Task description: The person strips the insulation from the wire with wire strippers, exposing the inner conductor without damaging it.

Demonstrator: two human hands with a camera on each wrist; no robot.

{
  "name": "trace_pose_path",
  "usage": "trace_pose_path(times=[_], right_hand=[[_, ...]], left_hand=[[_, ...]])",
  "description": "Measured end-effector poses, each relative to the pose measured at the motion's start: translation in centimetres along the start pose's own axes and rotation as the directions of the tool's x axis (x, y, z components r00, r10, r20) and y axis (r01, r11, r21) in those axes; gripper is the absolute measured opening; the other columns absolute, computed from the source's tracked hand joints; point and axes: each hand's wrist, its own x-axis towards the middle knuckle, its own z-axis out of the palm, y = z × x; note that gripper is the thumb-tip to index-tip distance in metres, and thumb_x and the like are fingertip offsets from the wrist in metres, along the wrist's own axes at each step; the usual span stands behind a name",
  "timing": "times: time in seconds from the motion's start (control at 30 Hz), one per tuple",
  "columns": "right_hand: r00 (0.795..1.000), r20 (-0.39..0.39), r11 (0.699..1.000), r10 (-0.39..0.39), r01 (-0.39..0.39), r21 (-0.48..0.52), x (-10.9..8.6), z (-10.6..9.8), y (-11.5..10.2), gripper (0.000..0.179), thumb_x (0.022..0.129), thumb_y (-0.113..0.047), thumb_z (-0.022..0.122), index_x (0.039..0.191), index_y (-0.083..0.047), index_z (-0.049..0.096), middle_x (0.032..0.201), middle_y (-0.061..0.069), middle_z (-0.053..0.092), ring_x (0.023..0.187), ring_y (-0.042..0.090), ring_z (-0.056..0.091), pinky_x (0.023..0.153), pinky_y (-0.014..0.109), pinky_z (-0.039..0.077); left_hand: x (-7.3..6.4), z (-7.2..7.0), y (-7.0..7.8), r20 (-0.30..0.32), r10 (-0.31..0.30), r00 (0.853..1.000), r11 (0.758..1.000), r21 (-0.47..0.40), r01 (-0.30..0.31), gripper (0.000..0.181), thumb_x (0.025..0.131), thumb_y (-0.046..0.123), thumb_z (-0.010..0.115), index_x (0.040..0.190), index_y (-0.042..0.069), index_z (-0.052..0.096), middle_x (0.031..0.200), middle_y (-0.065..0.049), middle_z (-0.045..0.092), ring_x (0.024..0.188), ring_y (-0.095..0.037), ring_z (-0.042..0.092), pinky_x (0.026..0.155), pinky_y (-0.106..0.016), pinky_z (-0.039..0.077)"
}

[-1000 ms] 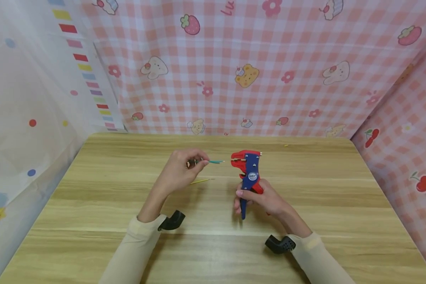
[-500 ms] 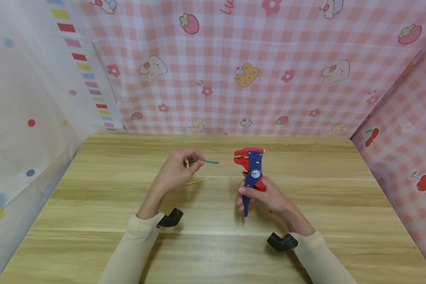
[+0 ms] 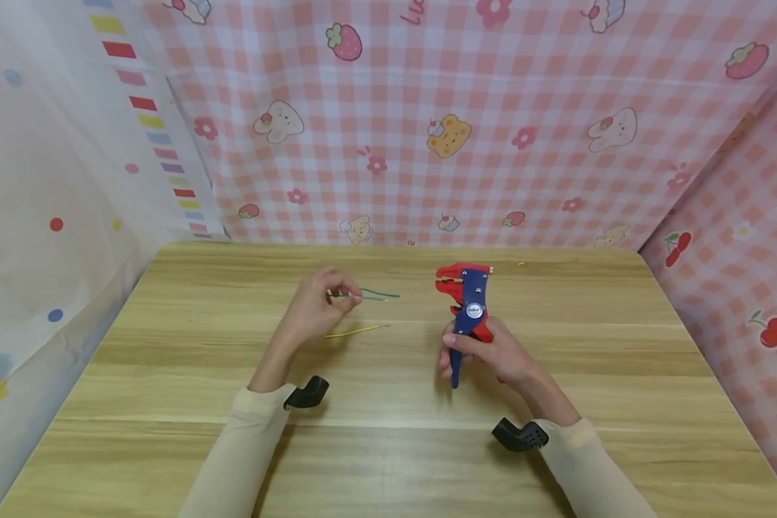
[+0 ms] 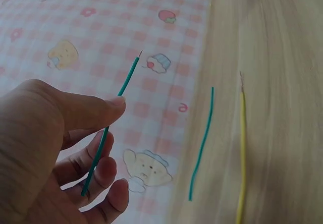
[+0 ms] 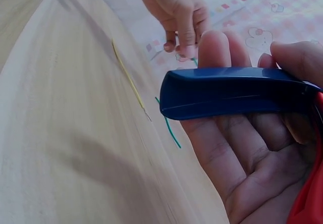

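Between thumb and fingers, my left hand (image 3: 314,306) pinches a short green wire (image 4: 132,75) whose upper end shows bare copper. A second green wire (image 4: 204,138) lies on the table just beyond, with no bare copper visible on it. Nearer to me rests a yellow wire (image 4: 243,148) with a stripped, frayed tip. My right hand (image 3: 492,349) grips the handles of a red and blue wire stripper (image 3: 473,302), held upright with its jaws facing left. The jaws stand apart from the wires, and nothing shows between them.
The wooden table (image 3: 388,460) ends at a pink checked cloth (image 3: 401,144) behind. A tiny yellow scrap (image 3: 521,263) lies near the back edge. Black camera mounts sit on both wrists.
My left hand has drawn a little left with its green wire. The wire stripper has moved right and slightly away from me. The second green wire now shows separately from the held one.
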Motion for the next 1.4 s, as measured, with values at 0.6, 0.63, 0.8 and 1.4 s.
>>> trace_pose_path(times=[0.6,0.63,0.8,1.4], right_hand=[[0.995,-0.091,0.999,0.04,-0.041,-0.01,-0.6,-1.5,-0.1,0.018,0.106,-0.021,0.058,0.109,-0.004,0.061,0.088,0.007,0.075,0.079,0.026,0.076,0.077,0.04,0.062],[0.994,-0.096,0.999,0.045,-0.046,-0.009,-0.6,-1.6,-0.1,0.018,0.106,-0.021,0.058,0.11,-0.003,0.061,0.088,0.007,0.075,0.079,0.026,0.076,0.077,0.04,0.062],[0.993,-0.112,0.999,0.043,-0.044,-0.009,-0.7,-1.9,-0.2,0.018,0.106,-0.021,0.058,0.109,-0.003,0.06,0.087,0.006,0.075,0.078,0.026,0.076,0.076,0.039,0.062],[0.993,-0.116,0.999,0.016,-0.01,0.049,-0.9,-2.9,0.1,0.022,0.106,-0.018,0.057,0.111,0.003,0.056,0.087,0.005,0.075,0.076,0.022,0.076,0.077,0.041,0.063]], left_hand=[[0.0,1.8,-2.8,0.061,-0.12,0.991,0.992,0.046,0.118,0.006,0.092,0.002,0.071,0.09,0.005,0.075,0.082,-0.007,0.066,0.075,-0.017,0.056,0.068,-0.026,0.047],[0.0,1.9,-2.9,0.065,-0.133,0.989,0.99,0.05,0.13,0.005,0.092,0.002,0.071,0.091,0.005,0.075,0.083,-0.007,0.066,0.076,-0.017,0.056,0.069,-0.027,0.047],[-0.1,2.3,-3.1,0.093,-0.191,0.977,0.977,0.109,0.181,0.004,0.091,0.004,0.072,0.091,0.006,0.075,0.086,-0.007,0.068,0.081,-0.019,0.059,0.076,-0.033,0.05],[0.5,2.3,-3.4,0.102,-0.184,0.978,0.966,0.202,0.161,0.004,0.091,0.01,0.071,0.093,0.009,0.075,0.093,-0.009,0.069,0.091,-0.025,0.062,0.084,-0.041,0.053]])
